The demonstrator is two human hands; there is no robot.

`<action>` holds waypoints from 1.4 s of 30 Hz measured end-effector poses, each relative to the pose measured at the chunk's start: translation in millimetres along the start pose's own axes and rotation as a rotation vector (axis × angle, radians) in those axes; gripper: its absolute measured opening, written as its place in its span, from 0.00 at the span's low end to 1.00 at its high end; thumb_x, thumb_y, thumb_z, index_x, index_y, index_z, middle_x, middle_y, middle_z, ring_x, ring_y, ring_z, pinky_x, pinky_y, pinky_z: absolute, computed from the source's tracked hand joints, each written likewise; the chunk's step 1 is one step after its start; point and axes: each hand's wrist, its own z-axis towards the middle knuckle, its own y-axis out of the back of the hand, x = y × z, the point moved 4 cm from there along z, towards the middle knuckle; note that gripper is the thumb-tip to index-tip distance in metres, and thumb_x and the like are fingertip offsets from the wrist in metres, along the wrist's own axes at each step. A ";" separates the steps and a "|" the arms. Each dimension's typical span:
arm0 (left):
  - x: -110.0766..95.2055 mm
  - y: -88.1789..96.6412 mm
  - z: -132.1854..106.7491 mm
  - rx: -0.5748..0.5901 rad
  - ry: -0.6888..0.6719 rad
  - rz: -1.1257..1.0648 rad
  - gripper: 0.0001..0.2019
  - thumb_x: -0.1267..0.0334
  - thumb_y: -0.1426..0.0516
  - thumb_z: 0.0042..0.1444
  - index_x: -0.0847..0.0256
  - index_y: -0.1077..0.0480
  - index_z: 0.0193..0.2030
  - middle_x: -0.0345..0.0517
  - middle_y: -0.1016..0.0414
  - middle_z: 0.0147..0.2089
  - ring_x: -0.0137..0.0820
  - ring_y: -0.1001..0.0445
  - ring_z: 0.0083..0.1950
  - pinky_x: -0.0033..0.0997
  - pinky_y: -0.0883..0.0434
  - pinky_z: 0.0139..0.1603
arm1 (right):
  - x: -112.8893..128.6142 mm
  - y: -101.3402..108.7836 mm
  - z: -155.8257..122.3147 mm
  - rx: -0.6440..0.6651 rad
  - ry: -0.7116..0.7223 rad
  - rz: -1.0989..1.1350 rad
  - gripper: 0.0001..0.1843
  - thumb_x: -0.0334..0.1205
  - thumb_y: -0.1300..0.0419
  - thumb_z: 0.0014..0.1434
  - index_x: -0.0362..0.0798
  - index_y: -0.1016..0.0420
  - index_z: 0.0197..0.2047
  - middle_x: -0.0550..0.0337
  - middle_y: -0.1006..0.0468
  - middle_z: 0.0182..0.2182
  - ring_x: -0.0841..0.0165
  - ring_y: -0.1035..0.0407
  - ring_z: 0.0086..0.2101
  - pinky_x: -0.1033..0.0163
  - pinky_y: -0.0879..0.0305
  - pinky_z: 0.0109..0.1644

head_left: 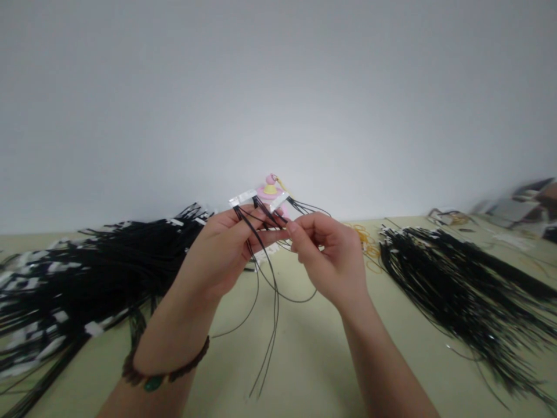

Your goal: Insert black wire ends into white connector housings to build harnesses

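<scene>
My left hand (226, 249) is raised over the table, fingers closed on a few thin black cords (272, 290) whose ends carry white tags (243, 197). The cords hang down in loops towards the table. My right hand (331, 255) is close beside it, pinching the same cords near a tagged end (278, 203). A dark bead bracelet with a green stone (161, 371) sits on my left wrist.
A large pile of black cords with white tags (78, 278) lies on the pale green table (304, 360) at the left. Another pile of black cords (456, 284) spreads at the right. A pink and yellow object (270, 188) stands behind my hands, yellow rubber bands (365, 238) beside it.
</scene>
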 end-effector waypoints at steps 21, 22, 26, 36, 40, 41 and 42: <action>0.4 -4.2 0.1 -0.002 0.006 -0.026 0.08 0.78 0.43 0.54 0.68 0.24 0.28 0.47 0.21 0.32 0.30 0.22 0.35 0.29 0.22 0.39 | -6.1 -3.5 3.1 -0.009 -0.143 0.232 0.11 0.39 0.41 0.58 0.44 0.29 0.26 0.67 0.29 0.15 0.80 0.39 0.15 0.75 0.44 0.18; 0.4 -4.6 -0.2 -0.006 0.009 -0.023 0.08 0.78 0.43 0.54 0.68 0.24 0.28 0.48 0.21 0.32 0.30 0.22 0.35 0.29 0.22 0.39 | -6.1 -3.3 3.4 -0.021 -0.146 0.235 0.11 0.39 0.40 0.57 0.44 0.29 0.25 0.67 0.30 0.15 0.80 0.39 0.15 0.75 0.45 0.17; 2.1 -5.9 -1.0 -0.042 0.015 -0.026 0.05 0.76 0.41 0.54 0.69 0.25 0.28 0.49 0.21 0.32 0.31 0.22 0.35 0.29 0.22 0.38 | -4.9 -2.8 2.6 -0.066 -0.134 0.187 0.12 0.39 0.41 0.58 0.44 0.29 0.24 0.67 0.31 0.15 0.80 0.40 0.15 0.75 0.46 0.17; 10.4 -6.9 0.5 -0.087 0.001 -0.102 0.03 0.74 0.40 0.51 0.69 0.25 0.28 0.49 0.23 0.33 0.31 0.23 0.37 0.32 0.22 0.45 | 2.1 -2.8 -1.7 -0.118 -0.029 0.044 0.14 0.39 0.43 0.60 0.45 0.31 0.23 0.67 0.32 0.15 0.79 0.40 0.16 0.73 0.45 0.20; 10.3 -7.5 -0.5 -0.106 0.010 -0.117 0.03 0.74 0.40 0.51 0.69 0.25 0.28 0.48 0.23 0.33 0.31 0.23 0.37 0.34 0.23 0.46 | 2.2 -4.3 -1.7 -0.100 -0.052 0.066 0.15 0.40 0.43 0.61 0.45 0.31 0.23 0.67 0.32 0.14 0.79 0.40 0.16 0.73 0.46 0.19; 10.3 -7.8 -0.6 -0.109 0.009 -0.114 0.03 0.74 0.39 0.51 0.69 0.25 0.28 0.48 0.23 0.33 0.31 0.23 0.36 0.34 0.23 0.46 | 2.1 -4.6 -1.6 -0.096 -0.063 0.073 0.15 0.40 0.43 0.61 0.45 0.31 0.23 0.67 0.32 0.14 0.79 0.41 0.16 0.74 0.46 0.19; 10.5 -8.3 -0.6 -0.111 0.008 -0.111 0.02 0.74 0.39 0.50 0.68 0.25 0.28 0.48 0.22 0.33 0.31 0.23 0.36 0.34 0.23 0.45 | 2.1 -4.8 -1.5 -0.092 -0.075 0.079 0.15 0.40 0.44 0.61 0.45 0.32 0.23 0.67 0.32 0.14 0.80 0.41 0.16 0.74 0.46 0.19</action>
